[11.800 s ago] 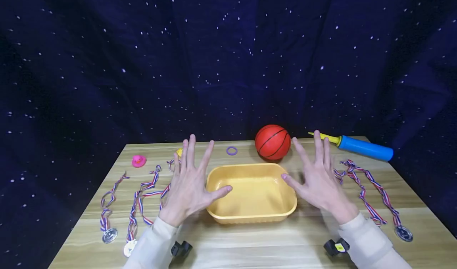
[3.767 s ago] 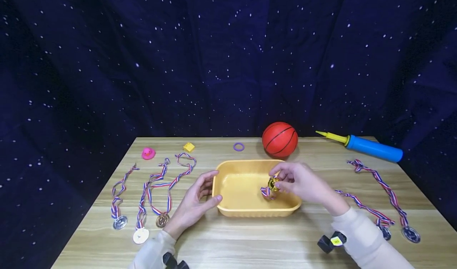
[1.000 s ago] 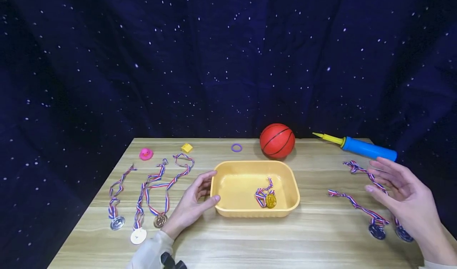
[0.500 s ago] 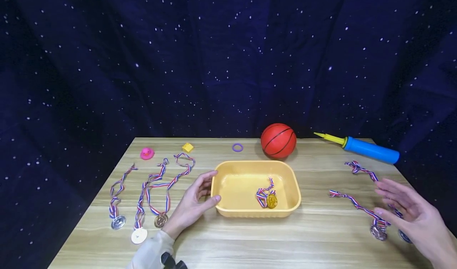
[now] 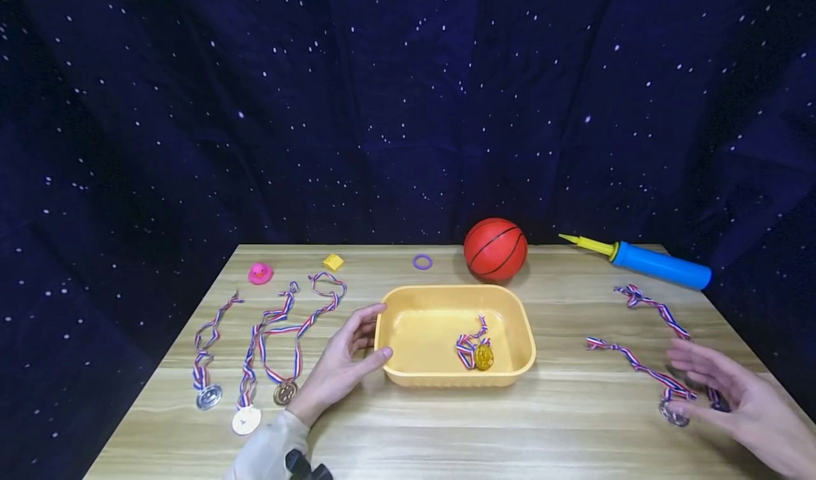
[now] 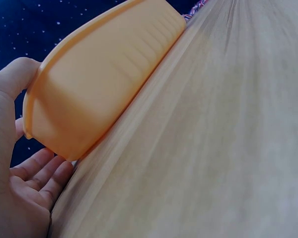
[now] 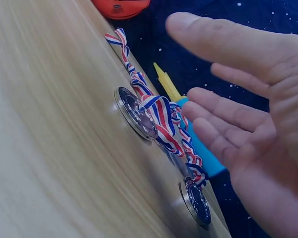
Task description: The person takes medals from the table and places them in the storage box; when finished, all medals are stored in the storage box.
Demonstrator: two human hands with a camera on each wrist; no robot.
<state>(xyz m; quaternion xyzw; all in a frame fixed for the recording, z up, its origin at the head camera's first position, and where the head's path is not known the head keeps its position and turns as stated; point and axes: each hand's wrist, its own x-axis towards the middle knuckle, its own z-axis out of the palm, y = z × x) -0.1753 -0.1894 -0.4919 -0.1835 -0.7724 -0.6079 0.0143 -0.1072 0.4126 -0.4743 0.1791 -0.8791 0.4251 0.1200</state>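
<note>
A yellow tray (image 5: 523,338) (image 6: 104,84) sits mid-table with a gold medal (image 5: 482,356) and its bunched ribbon inside. My left hand (image 5: 366,335) (image 6: 5,124) rests against the tray's left end, thumb on the near rim, fingers relaxed along the side. At the right edge my right hand (image 5: 707,384) (image 7: 223,74) hovers open, fingers spread, just above a dark medal (image 5: 674,413) (image 7: 136,113) on a striped ribbon (image 5: 627,360) (image 7: 161,119). A second medal (image 7: 196,201) lies beside it, mostly hidden behind the hand in the head view.
Three ribboned medals (image 5: 283,393) lie left of the tray. Along the back stand a pink duck (image 5: 259,273), a yellow block (image 5: 333,261), a purple ring (image 5: 422,261), an orange ball (image 5: 495,249) and a blue pump (image 5: 656,264). The table's right edge is close to my right hand.
My right hand left the gold medal in the tray, swung out to the right and has come down over the medals there. The left hand has stayed at the tray.
</note>
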